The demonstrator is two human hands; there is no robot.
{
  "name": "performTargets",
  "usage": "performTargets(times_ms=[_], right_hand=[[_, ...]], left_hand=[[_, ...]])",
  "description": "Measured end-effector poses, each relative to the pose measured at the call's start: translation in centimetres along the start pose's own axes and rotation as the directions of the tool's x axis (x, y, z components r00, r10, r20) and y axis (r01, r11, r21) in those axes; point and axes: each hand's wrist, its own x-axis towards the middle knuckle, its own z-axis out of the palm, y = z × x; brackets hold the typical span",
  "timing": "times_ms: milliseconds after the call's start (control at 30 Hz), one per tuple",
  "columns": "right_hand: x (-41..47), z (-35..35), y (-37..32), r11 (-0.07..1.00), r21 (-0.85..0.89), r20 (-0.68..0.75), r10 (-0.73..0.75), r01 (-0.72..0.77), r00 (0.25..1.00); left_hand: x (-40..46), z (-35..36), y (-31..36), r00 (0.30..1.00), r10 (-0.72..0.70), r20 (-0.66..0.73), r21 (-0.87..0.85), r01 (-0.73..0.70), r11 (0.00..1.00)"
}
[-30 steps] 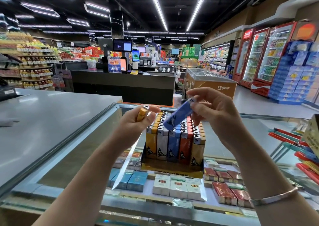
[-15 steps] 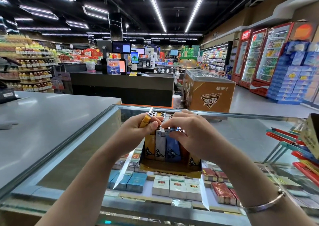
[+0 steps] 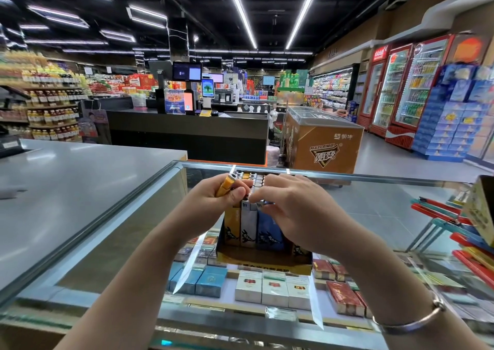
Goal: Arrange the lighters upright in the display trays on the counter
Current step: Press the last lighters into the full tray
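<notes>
My left hand [image 3: 213, 202] is curled around a yellow-orange plastic lighter [image 3: 225, 185], thumb pressed across its body, so its silver metal cap sticks up tilted above my knuckles. My right hand [image 3: 288, 205] arches over the tops of the standing lighters, fingers bent down, the fingertips [image 3: 256, 198] touching the silver caps in the front row; whether they pinch one I cannot tell. A thin silver bangle [image 3: 411, 323] circles my right wrist.

Below both hands sits the yellow cardboard display tray [image 3: 263, 261], packed with upright lighters: in the front row a yellow one [image 3: 232, 225], a white one [image 3: 248, 225] and a blue one [image 3: 270, 229]. The tray stands on the glass counter top [image 3: 374, 202]. Under the glass lie cigarette packs [image 3: 274, 288]. An orange chest freezer [image 3: 323, 141] stands well beyond the counter.
</notes>
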Motion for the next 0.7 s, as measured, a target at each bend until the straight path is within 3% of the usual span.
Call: performTargets(times_ms=[167, 700], right_hand=[[0.13, 0.2, -0.2, 0.987, 0.155, 0.007, 0.043, -0.044, 0.999], [0.24, 0.12, 0.11, 0.996, 0.086, -0.031, 0.003, 0.0, 1.0]], left_hand=[[-0.03, 0.03, 0.23, 1.0, -0.016, 0.014, 0.007, 0.016, 1.0], [0.05, 0.11, 0.16, 0.999, -0.032, -0.013, 0.018, 0.032, 0.999]])
